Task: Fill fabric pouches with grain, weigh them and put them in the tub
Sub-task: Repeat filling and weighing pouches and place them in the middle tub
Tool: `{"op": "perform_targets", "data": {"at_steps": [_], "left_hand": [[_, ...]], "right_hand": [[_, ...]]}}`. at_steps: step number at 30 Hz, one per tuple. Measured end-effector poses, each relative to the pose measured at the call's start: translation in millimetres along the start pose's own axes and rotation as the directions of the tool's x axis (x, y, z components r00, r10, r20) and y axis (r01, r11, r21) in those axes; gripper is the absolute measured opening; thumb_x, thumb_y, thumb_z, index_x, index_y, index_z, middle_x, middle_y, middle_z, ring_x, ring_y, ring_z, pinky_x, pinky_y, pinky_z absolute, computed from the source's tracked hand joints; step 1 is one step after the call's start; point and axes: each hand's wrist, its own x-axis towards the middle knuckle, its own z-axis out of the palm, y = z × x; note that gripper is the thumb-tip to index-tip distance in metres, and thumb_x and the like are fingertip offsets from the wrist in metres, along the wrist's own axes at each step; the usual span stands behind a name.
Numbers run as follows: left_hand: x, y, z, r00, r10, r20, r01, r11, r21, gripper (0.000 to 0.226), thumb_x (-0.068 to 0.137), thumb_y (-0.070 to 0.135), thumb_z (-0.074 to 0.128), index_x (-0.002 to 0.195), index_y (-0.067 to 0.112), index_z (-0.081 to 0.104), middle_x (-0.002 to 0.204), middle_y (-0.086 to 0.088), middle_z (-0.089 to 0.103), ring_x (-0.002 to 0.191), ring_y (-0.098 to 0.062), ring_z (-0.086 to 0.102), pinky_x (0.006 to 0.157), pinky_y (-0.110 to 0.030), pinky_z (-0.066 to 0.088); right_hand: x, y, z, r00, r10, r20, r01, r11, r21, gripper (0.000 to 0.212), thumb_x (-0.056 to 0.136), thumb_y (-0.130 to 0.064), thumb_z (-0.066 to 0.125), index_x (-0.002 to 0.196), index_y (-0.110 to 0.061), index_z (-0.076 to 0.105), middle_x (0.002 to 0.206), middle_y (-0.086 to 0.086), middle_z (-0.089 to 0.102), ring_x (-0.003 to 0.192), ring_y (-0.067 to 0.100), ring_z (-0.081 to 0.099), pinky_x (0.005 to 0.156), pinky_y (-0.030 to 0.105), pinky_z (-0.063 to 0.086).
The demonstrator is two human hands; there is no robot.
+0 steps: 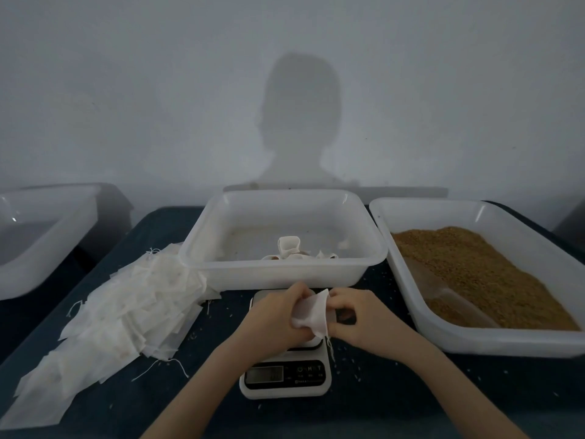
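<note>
Pale wall (126,90) fills the upper half of the frame, with a person's shadow (299,122) at its centre. Below it a dark cloth-covered table (395,391) spans the lower half. At right sits a white tub of brown grain (468,274), its long axis running from upper left to lower right. At centre an emptier white tub (285,274) holds a few filled pouches (289,248). A third tub (38,236) shows at the left edge. A heap of flat white pouches (126,318) trails toward the lower left. The white scale (286,375) lies at lower centre; its button marks are too blurred to read. Above it, the left hand (272,318) and right hand (357,318) both pinch one white pouch (311,315), one corner pointing up.
</note>
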Motion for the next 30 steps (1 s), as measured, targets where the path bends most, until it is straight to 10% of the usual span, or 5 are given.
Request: {"op": "perform_targets", "data": {"at_steps": [6, 13, 17, 30], "left_hand": [[2, 0, -6, 1.000, -0.001, -0.023, 0.001, 1.000, -0.001, 0.035, 0.075, 0.051, 0.067, 0.099, 0.033, 0.048, 0.084, 0.013, 0.064, 0.075, -0.001, 0.059, 0.067, -0.028, 0.052], [23, 14, -12, 0.995, 0.082, -0.058, -0.084, 0.996, -0.033, 0.034, 0.071, 0.058, 0.064, 0.095, 0.043, 0.045, 0.082, 0.017, 0.063, 0.075, 0.002, 0.058, 0.059, -0.015, 0.043], [43, 32, 0, 0.990, 0.126, -0.056, -0.128, 0.991, -0.032, 0.033, 0.073, 0.055, 0.063, 0.098, 0.043, 0.045, 0.081, 0.015, 0.061, 0.074, 0.005, 0.057, 0.059, -0.013, 0.044], [65, 66, 35, 0.985, 0.171, 0.027, -0.168, 0.983, -0.077, 0.028, 0.070, 0.054, 0.059, 0.093, 0.047, 0.045, 0.080, 0.019, 0.061, 0.071, 0.005, 0.056, 0.059, -0.015, 0.040]], "right_hand": [[-5, 4, -38, 0.991, 0.070, -0.115, -0.078, 0.995, -0.063, 0.021, 0.090, -0.023, 0.062, 0.090, -0.043, 0.068, 0.103, -0.025, 0.062, 0.097, -0.011, 0.056, 0.083, 0.006, 0.044], [-38, 53, -126, 0.857, 0.308, -0.414, -0.453, 0.833, -0.318, 0.013, 0.091, -0.032, 0.060, 0.098, -0.041, 0.066, 0.102, -0.017, 0.068, 0.089, 0.001, 0.061, 0.077, 0.022, 0.048], [-58, 91, -152, 0.784, 0.539, -0.308, -0.598, 0.523, -0.607, 0.041, 0.082, -0.064, 0.056, 0.110, -0.035, 0.063, 0.110, -0.013, 0.064, 0.092, 0.005, 0.058, 0.079, 0.026, 0.051], [-63, 118, -162, 0.741, 0.638, -0.209, -0.620, 0.532, -0.576, 0.022, 0.084, -0.041, 0.064, 0.089, -0.022, 0.052, 0.089, -0.003, 0.058, 0.072, 0.011, 0.054, 0.060, 0.024, 0.040]]}}
